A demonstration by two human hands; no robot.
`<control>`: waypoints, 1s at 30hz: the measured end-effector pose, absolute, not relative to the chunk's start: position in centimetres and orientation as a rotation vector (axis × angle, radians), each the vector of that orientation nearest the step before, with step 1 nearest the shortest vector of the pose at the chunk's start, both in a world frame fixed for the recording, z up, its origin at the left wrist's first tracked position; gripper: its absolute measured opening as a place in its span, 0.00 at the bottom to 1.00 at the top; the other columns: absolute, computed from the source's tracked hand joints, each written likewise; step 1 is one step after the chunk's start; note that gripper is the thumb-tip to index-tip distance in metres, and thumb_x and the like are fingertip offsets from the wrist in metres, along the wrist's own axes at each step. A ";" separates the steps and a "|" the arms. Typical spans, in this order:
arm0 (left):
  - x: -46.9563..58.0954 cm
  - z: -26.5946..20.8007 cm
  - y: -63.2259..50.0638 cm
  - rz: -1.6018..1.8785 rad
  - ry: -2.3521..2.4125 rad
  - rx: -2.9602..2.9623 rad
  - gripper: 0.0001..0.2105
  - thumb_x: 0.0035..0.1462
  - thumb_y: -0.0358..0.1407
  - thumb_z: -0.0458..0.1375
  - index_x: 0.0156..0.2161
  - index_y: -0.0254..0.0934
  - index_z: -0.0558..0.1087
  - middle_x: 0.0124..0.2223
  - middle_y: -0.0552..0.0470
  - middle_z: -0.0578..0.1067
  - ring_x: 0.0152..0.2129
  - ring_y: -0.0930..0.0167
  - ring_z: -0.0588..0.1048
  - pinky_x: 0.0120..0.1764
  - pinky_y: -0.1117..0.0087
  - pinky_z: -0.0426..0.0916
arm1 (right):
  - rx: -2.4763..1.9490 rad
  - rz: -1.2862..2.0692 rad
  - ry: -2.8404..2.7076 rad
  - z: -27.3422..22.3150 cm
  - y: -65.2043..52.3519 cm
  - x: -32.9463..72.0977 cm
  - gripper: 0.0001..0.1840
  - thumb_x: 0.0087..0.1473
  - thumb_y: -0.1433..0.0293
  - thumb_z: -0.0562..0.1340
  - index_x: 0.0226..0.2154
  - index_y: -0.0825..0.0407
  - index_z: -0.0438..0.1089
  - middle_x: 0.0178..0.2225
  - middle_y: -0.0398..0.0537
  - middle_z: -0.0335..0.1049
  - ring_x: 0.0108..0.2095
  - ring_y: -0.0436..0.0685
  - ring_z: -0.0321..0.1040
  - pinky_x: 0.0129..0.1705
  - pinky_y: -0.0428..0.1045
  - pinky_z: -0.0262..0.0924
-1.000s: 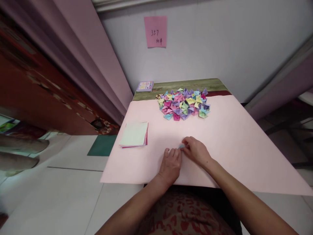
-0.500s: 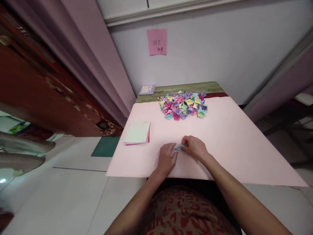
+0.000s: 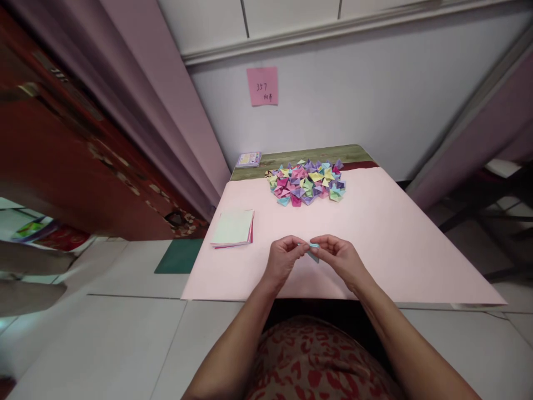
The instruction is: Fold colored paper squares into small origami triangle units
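Observation:
Between my two hands is a small folded piece of light blue paper. My left hand pinches its left end between thumb and fingers. On the other side, my right hand pinches the right end the same way. Fingertips cover much of the paper, so its full shape is hidden. Both hands are over the front part of the pink table covering. Beyond them lies a heap of small folded paper pieces in purple, pink, yellow, green and blue.
A stack of square paper sheets, pale green on top, lies at the left of the table. A small printed stack sits at the back left corner. On the wall hangs a pink note. A purple curtain borders the left side.
The blue paper was low at the table with my left hand flatter beside it; now both hands pinch it, closer together and raised a little. The view has tilted slightly upward.

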State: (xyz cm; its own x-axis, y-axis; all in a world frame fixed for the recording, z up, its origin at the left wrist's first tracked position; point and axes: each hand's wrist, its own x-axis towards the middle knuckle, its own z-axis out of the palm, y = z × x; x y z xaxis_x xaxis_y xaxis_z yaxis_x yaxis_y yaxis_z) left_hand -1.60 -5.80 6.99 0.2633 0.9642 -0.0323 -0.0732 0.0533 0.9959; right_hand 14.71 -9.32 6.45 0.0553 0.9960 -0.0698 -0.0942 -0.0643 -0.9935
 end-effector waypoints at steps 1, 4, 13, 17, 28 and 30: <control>-1.5 7.6 -6.0 1.015 0.955 1.241 0.12 0.46 0.42 0.68 0.28 0.33 0.76 0.24 0.54 0.73 0.23 0.75 0.68 0.29 0.73 0.64 | -1.218 1.260 -1.080 7.0 -9.6 14.7 0.21 0.42 0.54 0.71 0.33 0.53 0.76 0.27 0.45 0.74 0.28 0.52 0.67 0.32 0.48 0.62; -1.2 8.9 -6.7 1.016 0.940 1.246 0.11 0.46 0.40 0.68 0.27 0.33 0.76 0.24 0.54 0.74 0.22 0.75 0.68 0.29 0.73 0.63 | -1.232 1.192 -1.099 8.0 -10.2 14.7 0.17 0.45 0.55 0.70 0.27 0.53 0.77 0.25 0.45 0.73 0.26 0.51 0.65 0.30 0.47 0.60; 0.2 9.4 -9.0 0.923 0.935 1.253 0.15 0.52 0.45 0.64 0.27 0.33 0.72 0.25 0.51 0.75 0.22 0.74 0.70 0.27 0.73 0.64 | -1.176 1.070 -0.811 8.7 -10.5 13.1 0.17 0.42 0.55 0.71 0.24 0.52 0.74 0.21 0.42 0.67 0.23 0.50 0.58 0.26 0.47 0.57; 0.1 10.1 -9.5 0.972 1.059 1.508 0.16 0.55 0.43 0.61 0.23 0.35 0.67 0.21 0.56 0.70 0.19 0.76 0.65 0.25 0.73 0.58 | -1.151 1.141 -0.773 8.8 -10.7 13.2 0.17 0.42 0.55 0.72 0.26 0.52 0.76 0.23 0.42 0.70 0.24 0.49 0.60 0.29 0.47 0.58; 0.0 11.5 -9.6 1.200 1.228 1.744 0.13 0.46 0.41 0.69 0.30 0.38 0.71 0.29 0.55 0.73 0.26 0.74 0.68 0.30 0.73 0.62 | -1.054 1.279 -0.555 7.6 -10.5 14.0 0.17 0.40 0.58 0.74 0.30 0.51 0.77 0.23 0.41 0.70 0.24 0.48 0.62 0.28 0.45 0.60; -0.1 11.9 -9.5 1.261 1.228 1.742 0.11 0.47 0.40 0.68 0.31 0.38 0.71 0.31 0.54 0.73 0.28 0.73 0.68 0.32 0.72 0.63 | -1.031 1.315 -0.517 7.5 -10.5 13.9 0.17 0.39 0.58 0.75 0.31 0.50 0.77 0.24 0.41 0.71 0.25 0.48 0.63 0.28 0.44 0.61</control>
State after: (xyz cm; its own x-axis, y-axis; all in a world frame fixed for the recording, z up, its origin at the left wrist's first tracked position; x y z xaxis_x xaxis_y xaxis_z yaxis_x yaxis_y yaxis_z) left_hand -0.10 -9.48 11.94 0.0977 0.9374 0.3343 0.3089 -0.3478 0.8852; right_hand 13.88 -10.48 7.45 0.2314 0.9450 -0.2312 -0.5351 -0.0748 -0.8415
